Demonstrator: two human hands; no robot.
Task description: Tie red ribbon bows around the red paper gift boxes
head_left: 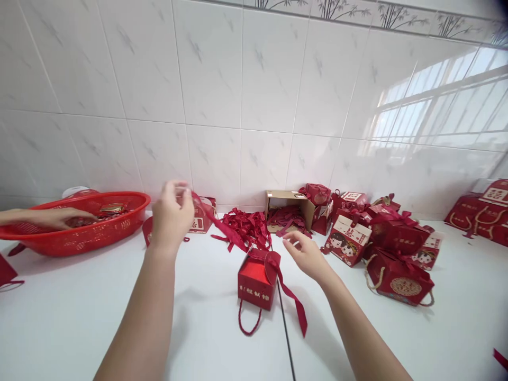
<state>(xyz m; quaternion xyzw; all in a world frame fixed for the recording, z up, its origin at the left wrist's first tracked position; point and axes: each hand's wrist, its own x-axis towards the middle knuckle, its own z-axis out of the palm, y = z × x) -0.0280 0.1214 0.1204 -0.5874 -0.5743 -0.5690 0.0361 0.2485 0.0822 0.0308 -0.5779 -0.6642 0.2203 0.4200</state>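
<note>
Left hand (pixel 174 214) raised, pinching a ribbon (pixel 229 231) stretched down to the top of a red box (pixel 256 286), right hand (pixel 305 256) near it, fingers loosely parted, box on the bench (pixel 206 328) between both forearms

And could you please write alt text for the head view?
The left hand holds up a ribbon running to the top of a small red box; the right hand hovers beside it. At left, another person's hand is in a red basket; more boxes sit at right.
</note>
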